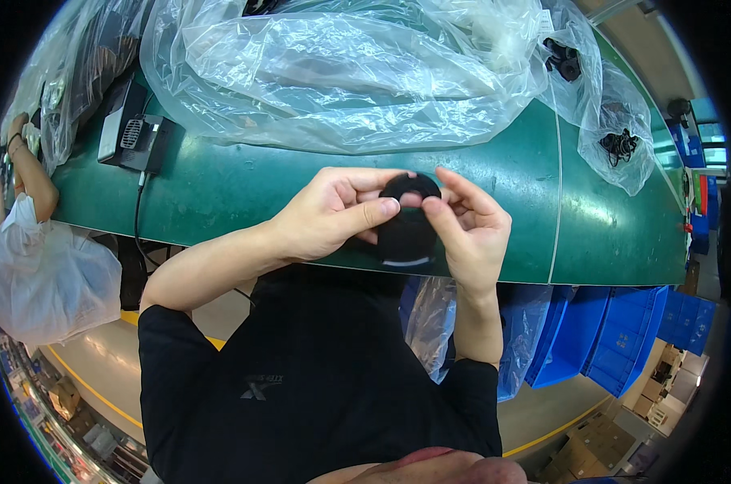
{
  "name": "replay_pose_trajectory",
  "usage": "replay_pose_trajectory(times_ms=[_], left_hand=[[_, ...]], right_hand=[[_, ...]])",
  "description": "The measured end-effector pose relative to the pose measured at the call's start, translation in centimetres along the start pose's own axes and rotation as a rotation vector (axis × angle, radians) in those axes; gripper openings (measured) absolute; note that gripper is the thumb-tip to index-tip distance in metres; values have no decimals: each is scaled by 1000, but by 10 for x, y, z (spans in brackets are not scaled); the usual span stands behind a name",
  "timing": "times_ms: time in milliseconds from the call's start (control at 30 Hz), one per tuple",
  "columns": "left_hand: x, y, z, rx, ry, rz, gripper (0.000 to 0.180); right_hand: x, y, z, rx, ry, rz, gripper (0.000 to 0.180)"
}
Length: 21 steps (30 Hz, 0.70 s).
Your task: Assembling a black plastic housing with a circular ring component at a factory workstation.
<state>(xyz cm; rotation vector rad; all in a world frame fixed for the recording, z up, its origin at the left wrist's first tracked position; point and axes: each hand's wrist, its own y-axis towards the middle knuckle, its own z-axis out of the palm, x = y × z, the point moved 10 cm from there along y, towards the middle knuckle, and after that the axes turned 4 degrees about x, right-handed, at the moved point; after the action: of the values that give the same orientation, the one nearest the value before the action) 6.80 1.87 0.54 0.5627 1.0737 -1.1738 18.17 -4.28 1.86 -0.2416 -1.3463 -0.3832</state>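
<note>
A flat black piece with a rounded top and a hole through its upper part is held up over the near edge of the green table. Its exact kind does not show. My left hand pinches its left rim, thumb in front and fingers behind. On the other side, my right hand grips the upper right rim between thumb and fingers. Some fingertips show through the hole, and a pale strip marks the lower end. Both hands are closed on this one piece.
A large clear plastic bag covers the far table. Black coiled parts lie in smaller bags at right. At left stands a grey-and-black box with a cable, and beyond it another person's arm. Blue bins sit below right.
</note>
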Motion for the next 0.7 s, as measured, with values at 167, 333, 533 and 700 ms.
replay_pose_trajectory(times_ms=[167, 333, 533, 700], left_hand=[[1, 1, 0, 0, 29, 34, 45], [2, -1, 3, 32, 11, -9, 46], [3, 0, -7, -60, -30, 50, 43], [8, 1, -5, -50, -88, -13, 38]], right_hand=[[-4, -2, 17, 130, 25, 59, 38], [15, 4, 4, 44, -142, -115, 31], [1, -2, 16, 53, -40, -42, 29], [-4, 3, 16, 150, 81, 23, 30]])
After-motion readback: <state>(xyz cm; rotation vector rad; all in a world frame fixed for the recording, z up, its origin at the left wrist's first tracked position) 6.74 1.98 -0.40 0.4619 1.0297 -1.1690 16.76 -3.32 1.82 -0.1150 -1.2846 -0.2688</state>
